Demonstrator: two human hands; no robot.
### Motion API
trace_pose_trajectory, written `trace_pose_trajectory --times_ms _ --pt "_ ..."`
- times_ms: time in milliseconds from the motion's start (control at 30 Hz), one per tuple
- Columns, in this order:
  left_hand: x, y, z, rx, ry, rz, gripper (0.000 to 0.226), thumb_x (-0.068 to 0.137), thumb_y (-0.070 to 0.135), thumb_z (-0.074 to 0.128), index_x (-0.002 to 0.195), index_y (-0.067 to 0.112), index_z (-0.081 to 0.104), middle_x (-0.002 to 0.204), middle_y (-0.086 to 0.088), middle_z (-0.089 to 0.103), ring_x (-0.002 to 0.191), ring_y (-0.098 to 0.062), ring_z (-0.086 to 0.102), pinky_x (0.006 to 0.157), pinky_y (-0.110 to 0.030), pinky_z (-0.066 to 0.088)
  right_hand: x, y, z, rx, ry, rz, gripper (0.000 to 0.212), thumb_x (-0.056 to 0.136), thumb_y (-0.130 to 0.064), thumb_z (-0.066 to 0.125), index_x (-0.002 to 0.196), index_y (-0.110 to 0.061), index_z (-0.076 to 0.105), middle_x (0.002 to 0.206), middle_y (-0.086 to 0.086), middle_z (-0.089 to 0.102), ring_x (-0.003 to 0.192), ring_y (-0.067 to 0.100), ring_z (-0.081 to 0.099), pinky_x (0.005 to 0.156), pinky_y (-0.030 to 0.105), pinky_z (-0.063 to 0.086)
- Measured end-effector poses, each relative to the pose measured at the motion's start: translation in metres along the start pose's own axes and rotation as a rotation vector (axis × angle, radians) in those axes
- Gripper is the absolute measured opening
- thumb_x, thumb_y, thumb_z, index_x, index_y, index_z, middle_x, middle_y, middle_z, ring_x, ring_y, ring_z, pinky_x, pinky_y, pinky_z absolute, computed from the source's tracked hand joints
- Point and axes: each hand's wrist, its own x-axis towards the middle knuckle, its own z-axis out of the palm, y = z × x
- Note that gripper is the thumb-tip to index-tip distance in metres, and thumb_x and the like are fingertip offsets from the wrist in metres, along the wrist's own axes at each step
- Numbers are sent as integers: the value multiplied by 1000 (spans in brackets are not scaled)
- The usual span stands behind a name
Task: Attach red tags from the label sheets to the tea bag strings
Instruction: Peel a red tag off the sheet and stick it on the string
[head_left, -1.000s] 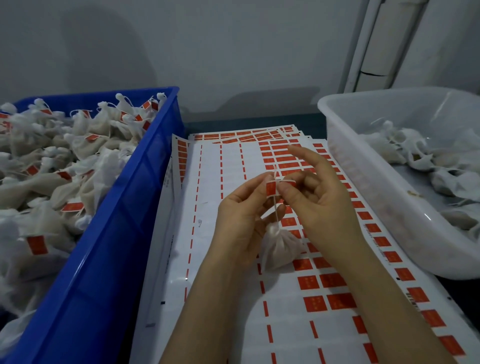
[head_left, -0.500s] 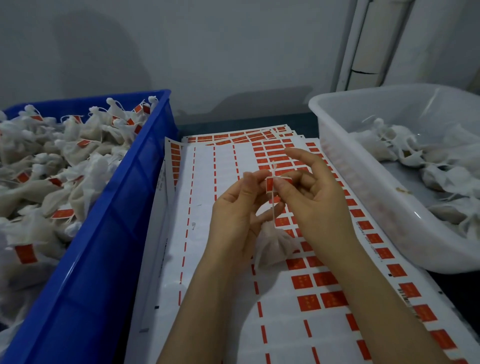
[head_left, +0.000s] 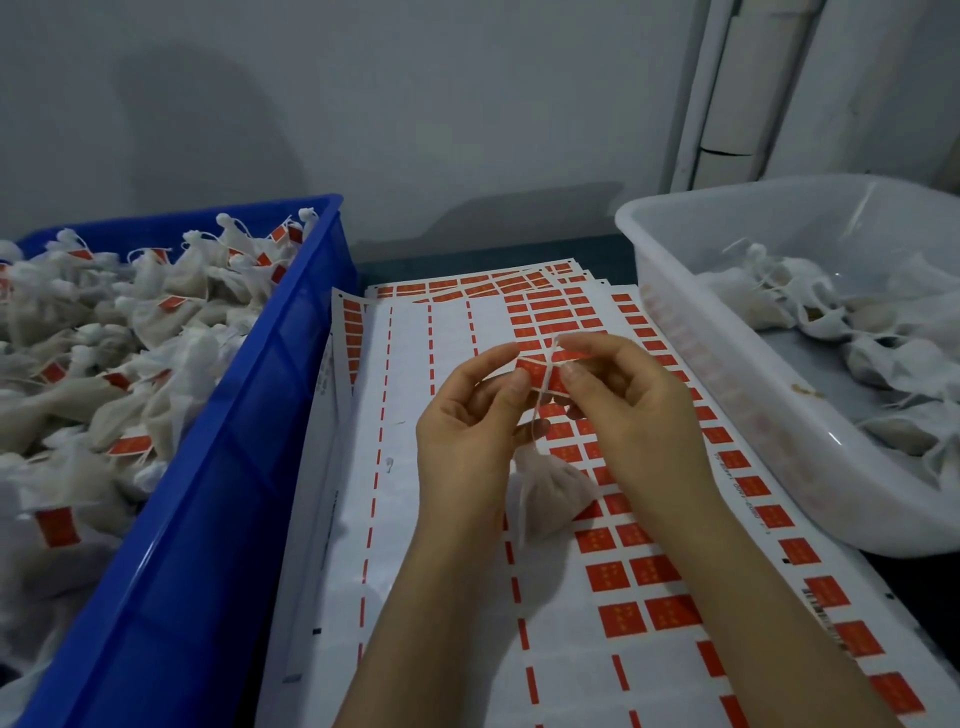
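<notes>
White label sheets (head_left: 441, 519) below; my left hand (head_left: 467, 441) and right hand (head_left: 639, 415) pinch a red paper tag (head_left: 535, 370) against white string (head_left: 543, 395) (string slipping could stick it crooked).

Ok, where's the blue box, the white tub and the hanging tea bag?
blue box (head_left: 218, 519), head view, its outer wall.
white tub (head_left: 753, 415), head view, its near wall.
tea bag (head_left: 550, 493), head view, the pouch's middle.

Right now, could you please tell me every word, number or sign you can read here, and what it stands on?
Nothing is legible.
Red tags: pale marks, too blurred to read.
Label sheet, right edge: a line of print and a barcode, too small to read.
</notes>
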Motion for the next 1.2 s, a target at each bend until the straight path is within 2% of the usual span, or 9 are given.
trace_pose_trajectory --times_ms 233,367,533,633,800,900,1000,1067,1200 --pt "-2 -3 3 204 21 146 21 86 19 63 93 39 62 86 25 69 81 3 67 56 -8 49 0 5 2 -153 -7 19 9 87 -35 57 94 -41 54 97 -21 58 86 -4 56 59 -6 37" --pt "-3 -4 3 259 27 185 20 86 22 64 94 40 61 87 19 70 82 2 66 58 -9 50 2 4 1 -141 1 47 9 86 -34 59 81 -40 54 81 -28 57 77 -8 59 59 -6 36" --pt "-8 -6 5 368 73 304 21 81 29 67 94 37 52 99 20 65 85 3 65 71 -13 55 -1 2 4 -101 3 80 15 84 -35 59 72 -42 52 72 -33 54 75 -24 51 54 -7 35" --pt "-10 -7 6 429 59 329 15 73 42 61 87 37 57 120 19 60 85 6 65 71 -8 52 0 2 2 -75 38 105 13 84 -36 59 74 -41 53 75 -31 55 75 -25 51 52 -7 34" --pt "-10 -9 4 490 65 331 41 70 45 57 105 27 71 122 9 63 85 25 54 75 3 41 -1 1 2 -68 51 59 12 84 -35 59 76 -43 54 76 -32 55 78 -24 52 55 -7 35" --pt "-11 -7 3 483 89 306 43 70 43 56 106 26 71 117 9 66 89 15 58 79 5 38 -3 -2 3 -86 20 0 17 83 -34 59 87 -49 51 87 -37 52 86 -25 49 59 -7 35" --pt "-11 -5 2 438 106 239 27 76 36 60 101 31 69 107 11 69 92 -1 64 85 -7 47 -3 -3 5 -117 -5 -60 39 84 -26 63 105 -53 45 96 -38 49 94 -22 49 65 -6 37" --pt "-9 -5 1 399 112 189 15 82 28 64 95 35 68 97 13 71 87 -2 65 83 -13 52 -3 -3 6 -117 -3 -55 45 82 -25 66 105 -56 41 97 -38 48 93 -22 48 64 -6 37" --pt "-7 -4 2 340 97 118 14 85 25 64 90 38 68 89 16 71 83 3 64 75 -9 52 -1 -1 6 -66 57 -9 40 78 -28 68 106 -48 46 91 -33 54 90 -17 53 60 -4 39"
